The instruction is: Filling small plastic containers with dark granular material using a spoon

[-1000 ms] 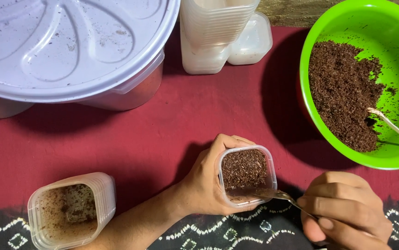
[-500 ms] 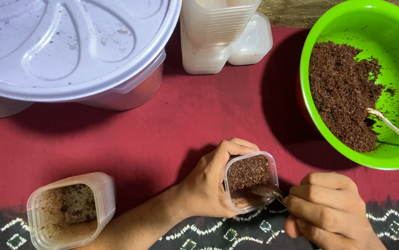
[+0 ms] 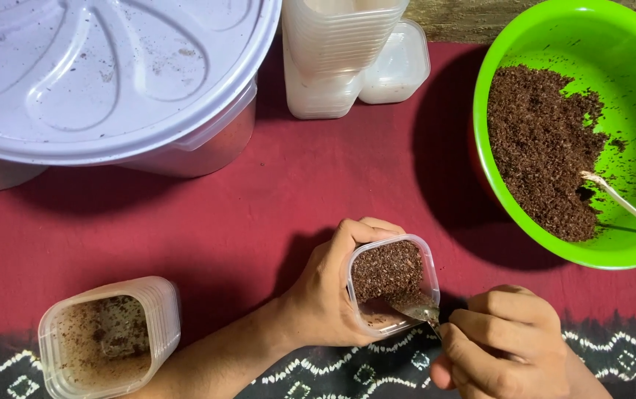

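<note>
Tilted further now, the small clear cup (image 3: pixel 392 284) sits gripped in my left hand (image 3: pixel 325 295); my right hand (image 3: pixel 506 340) grasps the spoon (image 3: pixel 418 312), pressing brown crumbs (image 3: pixel 388 270) flat; next comes gentle, even tamping.

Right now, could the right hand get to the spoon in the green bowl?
Probably not straight away. The right hand already grips a metal spoon dipped into the small cup. The way to the white spoon in the green bowl is open red cloth.

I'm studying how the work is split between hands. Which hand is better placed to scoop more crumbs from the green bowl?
Probably the right hand: it holds the spoon and sits nearer the green bowl. The left hand grips the small container.
</note>
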